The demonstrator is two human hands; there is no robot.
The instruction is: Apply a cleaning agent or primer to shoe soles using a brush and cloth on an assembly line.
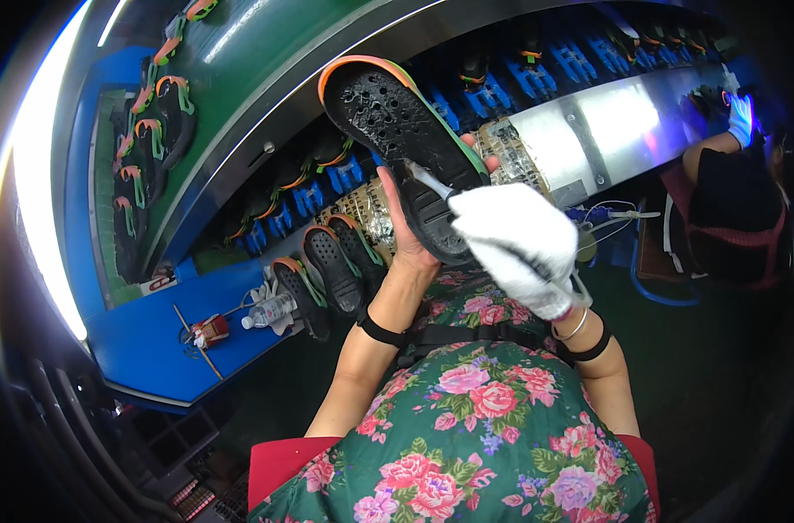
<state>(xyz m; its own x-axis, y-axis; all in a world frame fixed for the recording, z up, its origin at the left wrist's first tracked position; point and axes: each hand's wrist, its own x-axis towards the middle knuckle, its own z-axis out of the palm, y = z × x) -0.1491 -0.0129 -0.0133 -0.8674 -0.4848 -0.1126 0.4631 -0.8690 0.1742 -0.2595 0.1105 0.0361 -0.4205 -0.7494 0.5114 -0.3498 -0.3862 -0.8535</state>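
A black shoe sole (381, 113) with an orange and green rim is held up in front of me, tilted, its perforated inner face toward me. Wet, shiny streaks cover its far end. My bare left hand (407, 228) is closed around the sole from beneath, fingertips showing past its right edge. In a white knitted glove, my right hand (521, 248) grips a slim brush (432, 181). The brush tip meets the sole near its middle, by the left edge. My glove hides part of the sole's near end.
More soles (334, 261) lean beside a blue table (153, 336) bearing a plastic bottle (270, 311) and a red box (210, 331). A green conveyor belt (240, 52) carries soles. Blue racks (488, 94) line the far side. At right, a co-worker's gloved hand (740, 120) shows.
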